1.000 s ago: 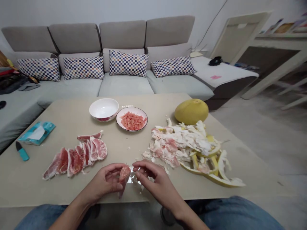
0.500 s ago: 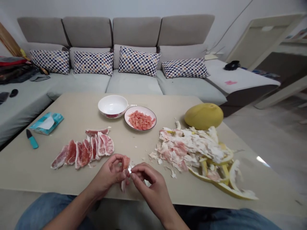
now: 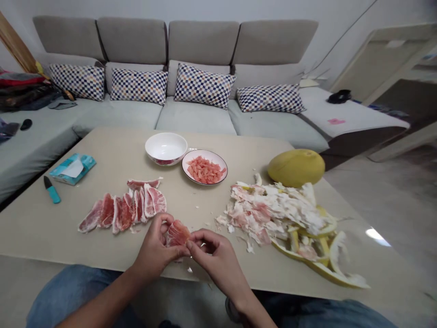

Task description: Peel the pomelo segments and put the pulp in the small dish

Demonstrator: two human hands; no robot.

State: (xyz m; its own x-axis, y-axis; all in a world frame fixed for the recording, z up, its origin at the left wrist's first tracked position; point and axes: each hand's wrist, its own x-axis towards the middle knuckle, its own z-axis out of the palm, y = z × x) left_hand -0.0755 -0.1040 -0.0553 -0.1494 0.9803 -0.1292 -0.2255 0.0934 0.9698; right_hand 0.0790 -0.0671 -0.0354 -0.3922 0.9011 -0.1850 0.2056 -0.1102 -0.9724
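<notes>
A pink pomelo segment (image 3: 176,233) is gripped between the thumb and fingers of my left hand (image 3: 153,250), just above the table's near edge. My right hand (image 3: 216,259) pinches that segment's right edge, thumb against index finger. To the left lies a row of pomelo segments (image 3: 126,210) with whitish skin still on them. Beyond my hands, a dark-rimmed plate (image 3: 186,173) carries a heap of peeled pink pulp (image 3: 205,170). On the right is a pile of torn white and pink membrane (image 3: 259,212) with yellow rind (image 3: 327,274).
A white bowl (image 3: 166,148) stands left of the plate. A whole yellow pomelo (image 3: 296,167) sits behind the peel pile. At the table's left are a knife with a teal handle (image 3: 53,194) and a blue tissue pack (image 3: 73,169). A grey sofa (image 3: 194,120) lies beyond the table (image 3: 112,159).
The segment between my hands has turned, so its broad pink face now shows. My right fingers have come onto its edge. The whole view has shifted slightly.
</notes>
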